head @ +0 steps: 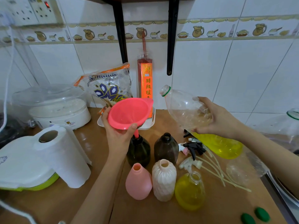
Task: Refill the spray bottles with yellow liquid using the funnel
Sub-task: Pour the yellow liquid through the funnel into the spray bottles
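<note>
So, nearest the camera on the right there are two green caps (255, 215) lying on the wooden counter (161, 210). Just past them is a row of three open bottles: a pink one (138, 182), a ribbed white one (163, 180) and a clear one (189, 191) full of yellow liquid. To the right of those, a pile of spray heads (194, 149) with long tubes lies loose.

Behind that row stand two dark bottles. The pink funnel (129, 112) has its spout down in the neck of the left dark bottle (138, 151); the right dark bottle (166, 148) stands open. The left hand (119, 135) grips the funnel's rim, thumb over the near edge, fingers curled behind. The right hand (221, 118) holds an empty-looking clear plastic bottle (182, 107) by its base, fingers wrapped round it, mouth tilted up and to the left. Under that hand a big bottle of yellow liquid (218, 146) lies on its side.

A paper towel roll (63, 154) sits on the left, a rice bag (108, 88) at the far wall.
</note>
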